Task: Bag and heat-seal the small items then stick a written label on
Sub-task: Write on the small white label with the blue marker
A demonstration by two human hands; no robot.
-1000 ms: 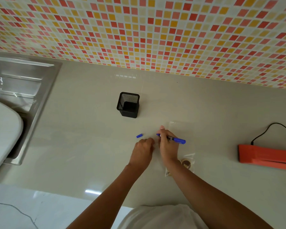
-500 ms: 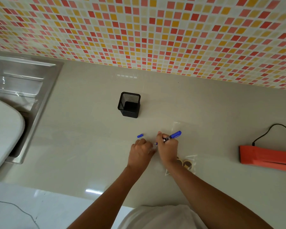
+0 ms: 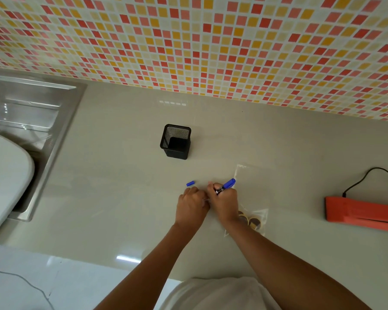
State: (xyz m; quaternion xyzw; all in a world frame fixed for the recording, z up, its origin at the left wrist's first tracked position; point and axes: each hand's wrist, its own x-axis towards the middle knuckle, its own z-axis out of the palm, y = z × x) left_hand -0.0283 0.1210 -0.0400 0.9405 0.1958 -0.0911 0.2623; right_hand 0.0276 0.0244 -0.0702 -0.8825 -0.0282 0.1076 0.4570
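My right hand [image 3: 223,201] grips a blue marker [image 3: 226,185] in a writing hold, its tip pointing down-left and hidden between my hands. My left hand [image 3: 192,203] is closed and presses down right beside it; what lies under it is hidden. The marker's blue cap [image 3: 190,183] lies loose on the counter just above my left hand. A clear plastic bag [image 3: 257,217] with a few small round brown items inside lies under and to the right of my right wrist. An orange heat sealer [image 3: 361,212] with a black cord sits at the far right.
A black mesh pen holder [image 3: 176,142] stands behind my hands. A steel sink [image 3: 29,121] and a white curved object [image 3: 2,175] are at the left. The beige counter [image 3: 112,186] ends near my body; a tiled wall [image 3: 211,45] runs behind.
The marker has swung from lying nearly flat, pointing right, to a tilted writing hold with its tip down between my hands. My left hand has stayed pressed in place.
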